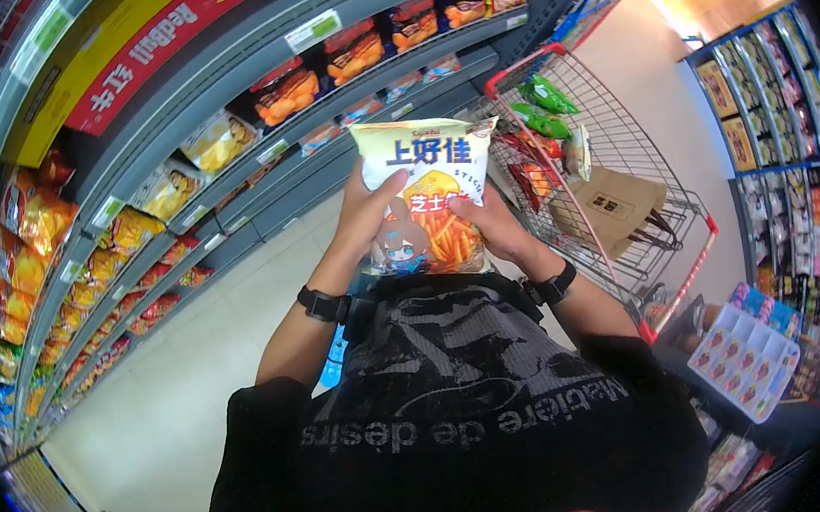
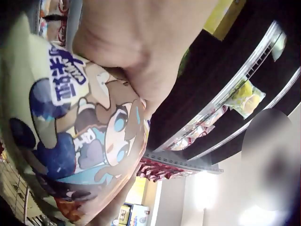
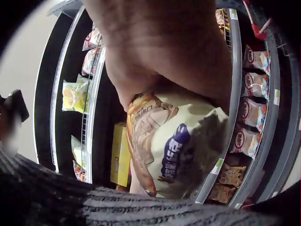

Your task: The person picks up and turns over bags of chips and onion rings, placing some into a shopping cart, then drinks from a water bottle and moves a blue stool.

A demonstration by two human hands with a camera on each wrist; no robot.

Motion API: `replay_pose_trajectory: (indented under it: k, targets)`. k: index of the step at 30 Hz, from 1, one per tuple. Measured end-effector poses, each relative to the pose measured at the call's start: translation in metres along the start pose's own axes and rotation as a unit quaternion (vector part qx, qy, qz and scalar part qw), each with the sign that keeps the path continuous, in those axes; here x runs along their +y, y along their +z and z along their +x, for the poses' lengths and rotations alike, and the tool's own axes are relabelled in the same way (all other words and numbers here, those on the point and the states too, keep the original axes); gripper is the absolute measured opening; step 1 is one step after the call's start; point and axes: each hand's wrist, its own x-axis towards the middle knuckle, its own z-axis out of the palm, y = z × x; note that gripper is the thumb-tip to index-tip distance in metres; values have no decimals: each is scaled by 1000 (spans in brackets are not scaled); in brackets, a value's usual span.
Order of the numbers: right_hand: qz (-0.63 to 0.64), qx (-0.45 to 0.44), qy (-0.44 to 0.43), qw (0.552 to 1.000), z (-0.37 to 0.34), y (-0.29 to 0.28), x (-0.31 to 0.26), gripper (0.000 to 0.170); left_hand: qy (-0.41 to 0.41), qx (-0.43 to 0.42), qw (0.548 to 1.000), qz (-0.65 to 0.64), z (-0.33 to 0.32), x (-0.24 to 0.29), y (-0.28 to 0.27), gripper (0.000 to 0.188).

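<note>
In the head view a pale yellow and white snack bag [image 1: 436, 168] with blue lettering and a picture of fries is held upright in front of the chest. The left hand [image 1: 372, 205] grips its left side, thumb across the front. On the bag's right side the right hand [image 1: 496, 222] holds it the same way, thumb on the front. The left wrist view shows the bag's cartoon figure [image 2: 110, 136] beside the left hand [image 2: 136, 42]. In the right wrist view the right hand [image 3: 164, 52] covers the top of the bag [image 3: 181, 141]; its fingertips are hidden.
A wire shopping cart [image 1: 617, 134] with several snack bags and a brown paper bag [image 1: 610, 207] stands at the right. Shelves of snack bags [image 1: 354, 52] curve along the left and front, below a red box [image 1: 158, 47]. A white compartment tray [image 1: 744, 361] sits at the lower right.
</note>
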Motion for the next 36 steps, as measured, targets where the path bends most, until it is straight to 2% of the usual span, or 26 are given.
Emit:
replay_pose_trajectory:
  k: [2, 3, 5, 6, 9, 10, 13, 14, 17, 18, 21, 22, 24, 25, 26, 28, 30, 31, 36]
  targets:
    - [2, 14, 0, 1000, 6, 3, -3, 51, -2, 6, 1000, 1, -1, 1, -5, 53]
    - [-13, 26, -3, 1000, 9, 1, -1, 50, 71, 45, 994, 66, -3, -4, -8, 54]
    - [-45, 47, -13, 998, 20, -1, 3, 47, 214, 123, 949, 197, -2, -19, -18, 57]
    - [-46, 63, -33, 996, 23, 9, -5, 45, 226, 131, 924, 279, -11, -12, -22, 61]
    - [-79, 91, -78, 990, 32, 25, -10, 49, 127, -34, 950, 284, -32, 5, -21, 57]
    - [-144, 66, -88, 983, 39, 19, -2, 54, 119, -25, 950, 287, -35, 2, -20, 66]
    - [-204, -19, -159, 966, 38, 38, 0, 60, 157, 70, 958, 231, -41, 1, -22, 77]
    - [-232, -78, -141, 959, 33, 45, -5, 64, 166, 54, 969, 176, -33, -10, -35, 84]
    - [-348, -160, -202, 901, 27, 55, -14, 65, 115, 143, 982, 52, -32, -5, -51, 65]
    - [-352, -142, -193, 905, 32, 50, -17, 64, 68, 151, 986, 16, -31, -7, -59, 52]
    - [-319, -16, -212, 923, 47, 39, -24, 63, 8, 128, 989, -70, -35, -17, -69, 49]
    - [-215, -62, -171, 960, 49, 39, -27, 62, 0, 95, 992, -78, -36, -20, -68, 50]
    - [-146, -98, -51, 983, 48, 25, -21, 60, -23, 26, 995, -93, -37, -26, -61, 50]
    - [-109, -114, 10, 987, 46, 20, -19, 59, -12, 27, 996, -85, -35, -27, -57, 51]
    - [-86, -90, 13, 992, 44, 19, -16, 51, -2, 28, 997, -78, -33, -27, -50, 52]
    - [-106, -58, 19, 993, 44, 14, -14, 47, 22, 14, 996, -81, -33, -26, -41, 58]
    - [-119, -35, -3, 992, 45, 8, -9, 40, 6, 23, 1000, 16, -31, -24, -31, 59]
    - [-125, -31, -3, 992, 44, 4, -8, 40, -1, 28, 997, 66, -30, -24, -27, 60]
    - [-128, -35, -4, 991, 44, -24, -8, 42, -32, 29, 998, 55, -15, -21, 1, 59]
